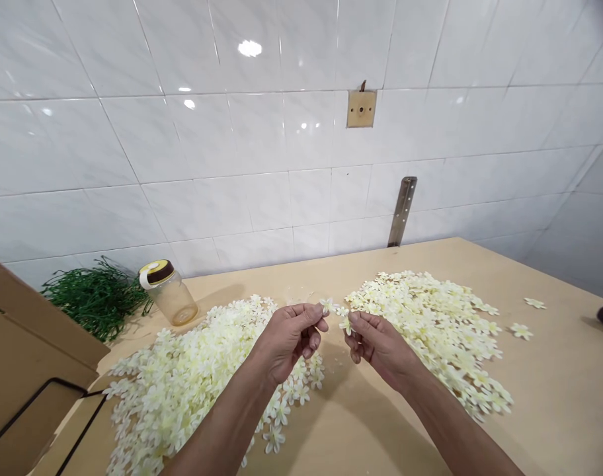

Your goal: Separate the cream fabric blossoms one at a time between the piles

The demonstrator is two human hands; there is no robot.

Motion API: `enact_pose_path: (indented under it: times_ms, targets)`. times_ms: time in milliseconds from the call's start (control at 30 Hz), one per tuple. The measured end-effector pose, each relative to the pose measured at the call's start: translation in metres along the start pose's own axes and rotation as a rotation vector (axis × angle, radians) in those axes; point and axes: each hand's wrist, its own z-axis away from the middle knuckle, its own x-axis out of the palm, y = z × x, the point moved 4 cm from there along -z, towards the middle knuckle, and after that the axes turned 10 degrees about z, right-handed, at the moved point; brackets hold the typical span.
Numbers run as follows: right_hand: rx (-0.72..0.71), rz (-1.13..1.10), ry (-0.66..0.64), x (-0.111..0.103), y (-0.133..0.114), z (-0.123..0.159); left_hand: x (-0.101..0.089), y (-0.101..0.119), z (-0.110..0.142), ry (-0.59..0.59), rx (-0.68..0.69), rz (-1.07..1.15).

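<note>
Near the middle of the table my left hand (294, 337) pinches a small white artificial flower (328, 305) between thumb and forefinger. Close beside it, my right hand (378, 340) is closed on another pale flower (346, 324) at its fingertips. A further small blossom shows in the gap between the two hands; which hand has it I cannot tell. Under and beyond my left forearm spreads a large heap of cream-white flowers (192, 370). A second, yellower heap of flowers (430, 324) lies behind and to the right of my right hand.
At the back left stand a clear bottle with a brown and yellow lid (175, 297) and a bunch of green plastic stems (96, 294). A cardboard box (28, 344) borders the left side. A metal strip (402, 211) leans at the tiled wall. Loose flowers (521, 331) lie right.
</note>
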Motion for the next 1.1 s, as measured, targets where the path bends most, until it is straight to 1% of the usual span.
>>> enact_pose_path:
  times_ms: [100, 167, 233, 267, 367, 400, 433, 500, 567, 633, 700, 800, 867, 900, 967, 1100]
  targets:
    - [-0.003, -0.026, 0.018, -0.001, 0.0, -0.001, 0.0, 0.0, -0.001, -0.005, -0.022, 0.02]
    - [-0.001, -0.043, 0.035, -0.002, 0.001, -0.002, 0.0, 0.005, 0.0, 0.005, -0.005, -0.076]
    - [0.001, -0.058, 0.045, -0.004, 0.001, -0.002, -0.002, 0.015, 0.005, 0.027, 0.041, -0.282]
    - [0.003, -0.064, 0.047, -0.005, 0.002, -0.002, -0.005, 0.022, 0.007, 0.038, 0.07, -0.425]
    - [0.011, -0.066, 0.048, -0.005, 0.002, -0.002, -0.019, 0.046, 0.018, 0.094, 0.172, -0.89]
    - [0.013, -0.06, 0.045, -0.005, 0.001, -0.002, -0.025, 0.052, 0.021, 0.095, 0.182, -1.024]
    - [0.014, -0.053, 0.041, -0.005, 0.001, -0.002, -0.03, 0.057, 0.023, 0.087, 0.188, -1.133]
    - [0.017, -0.04, 0.03, -0.004, 0.001, -0.002, -0.041, 0.065, 0.027, 0.113, 0.198, -1.301]
    - [0.021, -0.021, 0.02, -0.003, 0.002, -0.002, -0.044, 0.069, 0.028, 0.155, 0.22, -1.385]
    - [0.022, 0.015, 0.009, -0.002, 0.004, -0.002, -0.037, 0.065, 0.027, 0.165, 0.256, -1.36]
    - [0.019, 0.071, -0.002, 0.0, 0.005, -0.001, -0.024, 0.054, 0.024, 0.127, 0.274, -1.22]
    - [0.002, 0.161, -0.012, 0.003, 0.006, -0.001, -0.005, 0.025, 0.014, 0.052, 0.177, -0.92]
    - [-0.024, 0.204, -0.019, 0.004, 0.006, -0.001, 0.002, 0.005, 0.007, -0.002, 0.101, -0.737]
    - [-0.037, 0.223, -0.023, 0.004, 0.006, -0.001, 0.004, -0.003, 0.003, -0.015, 0.078, -0.671]
    - [-0.06, 0.259, -0.03, 0.004, 0.006, -0.002, 0.004, -0.013, -0.002, -0.013, 0.074, -0.562]
    - [-0.068, 0.275, -0.042, 0.003, 0.006, -0.002, 0.0, -0.017, -0.007, 0.026, 0.091, -0.492]
